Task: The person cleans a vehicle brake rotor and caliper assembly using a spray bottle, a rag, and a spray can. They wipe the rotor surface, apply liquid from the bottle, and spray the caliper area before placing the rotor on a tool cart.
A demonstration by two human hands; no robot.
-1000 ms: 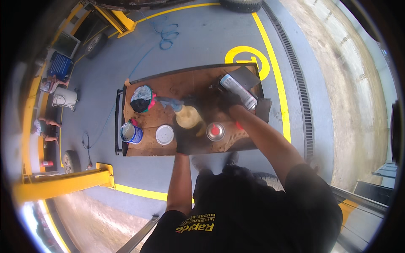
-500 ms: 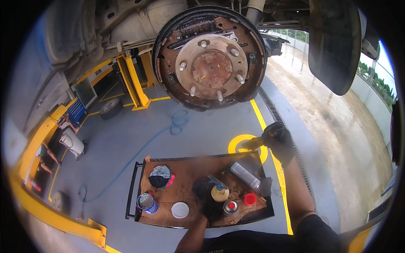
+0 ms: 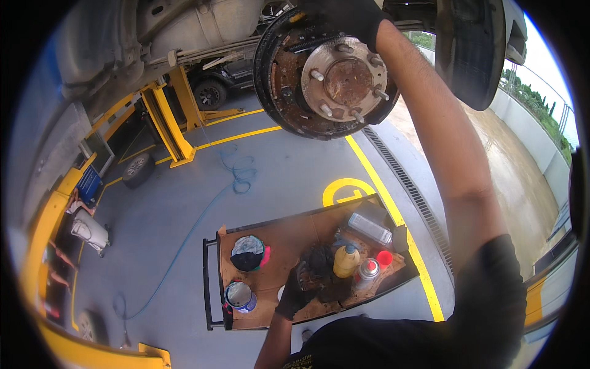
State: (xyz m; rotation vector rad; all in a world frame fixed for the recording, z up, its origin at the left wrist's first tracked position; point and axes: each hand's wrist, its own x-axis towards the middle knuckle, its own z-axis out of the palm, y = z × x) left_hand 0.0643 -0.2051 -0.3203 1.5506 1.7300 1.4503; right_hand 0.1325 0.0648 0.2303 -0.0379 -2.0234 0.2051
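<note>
Showing rust, the brake assembly (image 3: 344, 84) bears studs (image 3: 317, 74); whether the hands (image 3: 296, 299) grip, I cannot tell.

At the upper left, a yellow lift post (image 3: 167, 126) stands near a parked dark vehicle (image 3: 228, 79). A loose wheel (image 3: 139, 170), a blue cabinet (image 3: 89, 184) and a pale wheeled machine (image 3: 90, 230) sit at the left. A blue hose (image 3: 181, 244) loops across the left-centre floor; a slotted drain (image 3: 407, 178) runs right of centre.
</note>
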